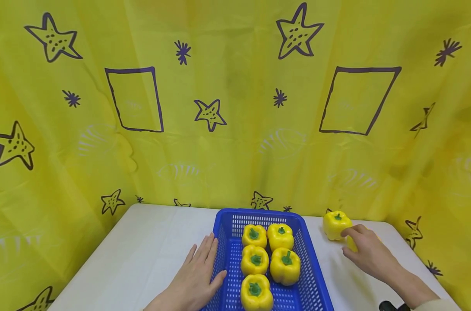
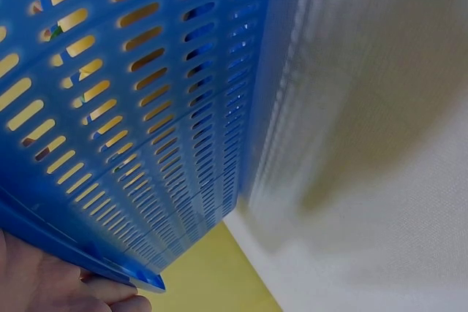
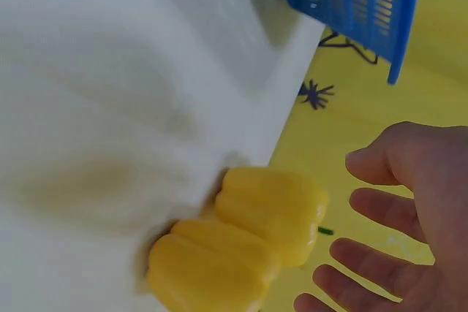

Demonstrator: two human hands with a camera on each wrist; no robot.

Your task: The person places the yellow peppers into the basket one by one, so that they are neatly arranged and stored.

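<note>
My left hand (image 1: 194, 276) lies along the left rim of a blue plastic basket (image 1: 258, 211), fingers straight and thumb on the inner side. In the left wrist view, that hand's fingers (image 2: 44, 283) are at the rim of the slotted wall. Several yellow bell peppers (image 1: 286, 267) with green stems stand inside the basket. To its right, two more are on the table: a farther yellow bell pepper (image 1: 335, 225) and a nearer yellow bell pepper (image 3: 208, 268). My right hand (image 1: 369, 255) hovers over the nearer one, its fingers spread and loosely bent, holding nothing.
A white table (image 1: 150, 246) extends on both sides of the basket. Behind it hangs a yellow curtain (image 1: 235, 164) with drawn stars, reaching round both sides. A small black object (image 1: 388, 306) shows at the bottom right, below my right forearm.
</note>
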